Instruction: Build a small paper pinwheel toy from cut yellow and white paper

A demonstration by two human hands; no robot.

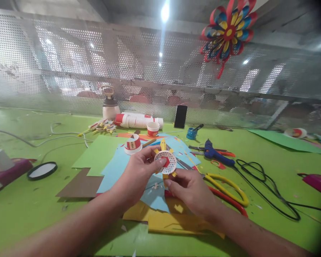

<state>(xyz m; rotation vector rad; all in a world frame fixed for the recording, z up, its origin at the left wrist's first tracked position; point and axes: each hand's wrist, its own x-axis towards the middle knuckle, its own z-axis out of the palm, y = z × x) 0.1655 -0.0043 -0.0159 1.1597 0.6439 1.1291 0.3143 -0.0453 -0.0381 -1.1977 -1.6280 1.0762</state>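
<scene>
Between my two hands is a small paper turtle [171,165], with a round white dotted shell, a red centre and yellow head and feet. My left hand [140,166] pinches its shell, thumb on the red centre. At the lower edge, my right hand [189,189] closes thumb and fingers on the turtle's yellow tail strip. Beneath the hands lie light blue paper sheets [111,178] and yellow paper [176,224]. Scissors [227,182] with yellow and red handles lie beside my right hand, partly hidden by it. A cut paper cup [133,144] stands just beyond my left hand.
A blue glue gun [214,151] with a black cord lies at right. Stacked paper cups [139,120], a bottle [110,107], a phone [180,116] and a blue jar [192,134] are at the back. At left are a round black-rimmed object [42,170] and a power strip [8,175].
</scene>
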